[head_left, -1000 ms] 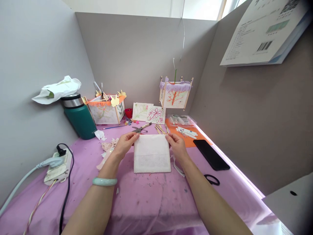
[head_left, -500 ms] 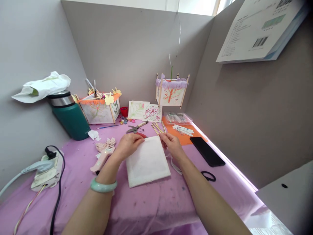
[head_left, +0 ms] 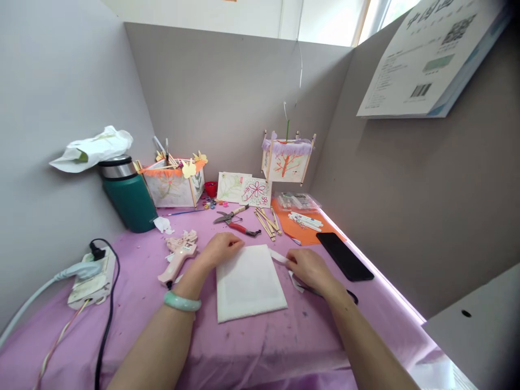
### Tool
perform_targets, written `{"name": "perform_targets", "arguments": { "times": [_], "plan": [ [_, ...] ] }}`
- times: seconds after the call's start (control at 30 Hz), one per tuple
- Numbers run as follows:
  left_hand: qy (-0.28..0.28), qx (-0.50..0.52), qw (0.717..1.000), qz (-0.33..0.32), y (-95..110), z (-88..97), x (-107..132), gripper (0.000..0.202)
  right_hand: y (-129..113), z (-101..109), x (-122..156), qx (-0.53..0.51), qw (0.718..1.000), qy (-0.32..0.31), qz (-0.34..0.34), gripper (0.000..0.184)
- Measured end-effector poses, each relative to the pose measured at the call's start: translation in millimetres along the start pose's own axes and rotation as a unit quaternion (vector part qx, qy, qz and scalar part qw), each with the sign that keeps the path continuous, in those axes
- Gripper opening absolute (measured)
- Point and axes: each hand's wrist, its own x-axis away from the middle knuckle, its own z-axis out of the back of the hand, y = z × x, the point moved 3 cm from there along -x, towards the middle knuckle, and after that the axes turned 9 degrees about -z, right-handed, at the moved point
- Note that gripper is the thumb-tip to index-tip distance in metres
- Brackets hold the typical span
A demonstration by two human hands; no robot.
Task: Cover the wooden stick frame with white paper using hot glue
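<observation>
Left hand [head_left: 221, 250] rests fingers flat on the white sheet [head_left: 248, 281]; right hand [head_left: 311, 268] pinches a paper strip [head_left: 280, 257], which could tear if tugged.

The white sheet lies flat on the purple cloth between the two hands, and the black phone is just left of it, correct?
Not quite. The head view shows the black phone to the right of the white sheet, beyond the right hand. The sheet does lie flat on the purple cloth, between that hand and the left hand.
</observation>
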Motion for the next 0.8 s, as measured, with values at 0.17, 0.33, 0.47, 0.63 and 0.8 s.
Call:
{"name": "perform_targets", "arguments": {
  "times": [0.17,0.33,0.47,0.63,0.8],
  "plan": [
    [0.062,-0.067,0.992,0.088,-24,21.5,5,0.035,-9,11,-21,-0.128,0.981,0.144,-0.01,0.022],
    [-0.021,-0.103,0.991,0.088,-31,9.0,8,0.022,-49,9,-45,-0.23,0.959,0.16,0.048,0.02],
    [-0.052,-0.13,0.986,0.095,-26,-3.3,8,0.019,-64,-14,-49,-0.273,0.945,0.16,0.081,0.022],
    [-0.032,-0.134,0.984,0.11,-17,12.1,10,0.021,-54,-35,-50,-0.293,0.934,0.178,0.098,0.022],
    [-0.016,-0.129,0.985,0.111,-8,65.4,33,0.022,-53,-33,-49,-0.274,0.935,0.196,0.116,0.021]
  ]
}}
